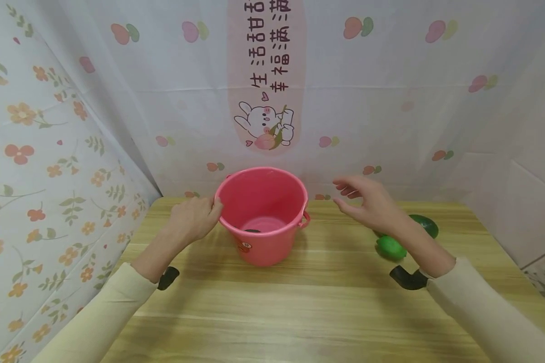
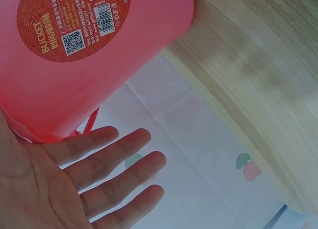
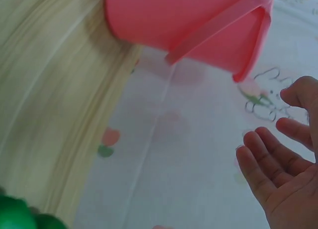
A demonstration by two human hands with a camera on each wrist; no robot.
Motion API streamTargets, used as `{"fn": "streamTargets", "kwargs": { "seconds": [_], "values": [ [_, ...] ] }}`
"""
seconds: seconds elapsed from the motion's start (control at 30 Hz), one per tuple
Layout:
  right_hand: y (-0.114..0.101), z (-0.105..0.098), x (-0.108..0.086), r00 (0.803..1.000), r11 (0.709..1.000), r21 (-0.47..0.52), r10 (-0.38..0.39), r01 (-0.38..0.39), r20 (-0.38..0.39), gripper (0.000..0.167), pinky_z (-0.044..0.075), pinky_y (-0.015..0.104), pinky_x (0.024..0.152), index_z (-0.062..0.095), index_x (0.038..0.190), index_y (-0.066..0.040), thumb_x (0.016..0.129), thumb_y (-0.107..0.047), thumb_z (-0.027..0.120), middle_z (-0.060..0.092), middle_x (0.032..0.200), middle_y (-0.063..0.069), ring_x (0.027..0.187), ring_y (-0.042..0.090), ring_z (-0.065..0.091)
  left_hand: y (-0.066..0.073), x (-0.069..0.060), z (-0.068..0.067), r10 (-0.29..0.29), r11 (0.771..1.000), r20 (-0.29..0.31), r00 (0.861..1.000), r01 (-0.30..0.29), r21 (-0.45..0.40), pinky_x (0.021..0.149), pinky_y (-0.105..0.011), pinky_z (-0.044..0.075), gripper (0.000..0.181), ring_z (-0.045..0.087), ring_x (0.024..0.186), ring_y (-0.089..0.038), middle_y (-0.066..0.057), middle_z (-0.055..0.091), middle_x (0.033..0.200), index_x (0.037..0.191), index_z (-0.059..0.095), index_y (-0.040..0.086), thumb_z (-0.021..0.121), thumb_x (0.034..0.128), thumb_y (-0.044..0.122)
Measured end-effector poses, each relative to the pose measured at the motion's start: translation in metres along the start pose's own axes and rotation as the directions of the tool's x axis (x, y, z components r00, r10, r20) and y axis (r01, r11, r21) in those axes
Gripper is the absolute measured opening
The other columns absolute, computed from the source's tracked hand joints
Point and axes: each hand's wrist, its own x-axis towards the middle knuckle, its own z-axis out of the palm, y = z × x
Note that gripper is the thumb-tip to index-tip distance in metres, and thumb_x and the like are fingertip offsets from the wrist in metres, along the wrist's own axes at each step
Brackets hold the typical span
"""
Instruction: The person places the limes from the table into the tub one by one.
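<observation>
A pink bucket [image 1: 263, 249] stands on the wooden table, its mouth tipped into my view. A small dark object [image 1: 253, 231] shows at its bottom, mostly hidden by the near wall. My left hand [image 1: 195, 218] is at the bucket's left rim, thumb against the edge. In the left wrist view its fingers [image 2: 119, 154] stretch out straight and spread past the bucket. To the right of the bucket, my right hand [image 1: 368, 199] hovers in the air, fingers loosely bent, holding nothing. Below its wrist lie a bright green lime-like fruit [image 1: 390, 248] and a darker green item [image 1: 424, 225], partly covered by the forearm.
The bucket's pink handle [image 3: 218, 28] hangs down on its right side. A patterned curtain [image 1: 181, 116] rises behind the table [image 1: 272, 312], and a flowered one [image 1: 50, 166] hangs along the left. Black pieces [image 1: 409, 278] sit at both wrists.
</observation>
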Motion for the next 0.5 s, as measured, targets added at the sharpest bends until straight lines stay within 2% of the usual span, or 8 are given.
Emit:
{"fn": "streamTargets", "kwargs": {
  "seconds": [0.23,0.5],
  "values": [
    [0.016,-0.006,-0.019,1.0,1.0,-0.024,0.005,-0.004,0.006,0.036,0.056,0.047,0.078,0.064,0.123,0.001,0.09,-0.003,0.076,0.068,0.115,0.015,0.093,0.03,0.069,0.0,0.0,0.0,0.002,1.0,0.011,1.0,-0.002,-0.009,0.053,-0.04,0.042,0.043,0.053,0.06,-0.025,-0.006,0.052,0.069,0.081,0.054,0.012,0.029,0.1067,0.035],
    [0.028,-0.013,-0.038,0.999,0.999,-0.035,0.028,-0.027,0.031,0.037,0.056,0.049,0.077,0.063,0.125,0.002,0.09,-0.001,0.074,0.066,0.117,0.016,0.095,0.03,0.067,0.0,0.0,-0.001,-0.001,1.0,0.018,1.0,0.002,-0.018,0.054,-0.041,0.042,0.043,0.053,0.062,-0.025,-0.006,0.053,0.071,0.084,0.055,0.011,0.028,0.1068,0.035]
  ]
}}
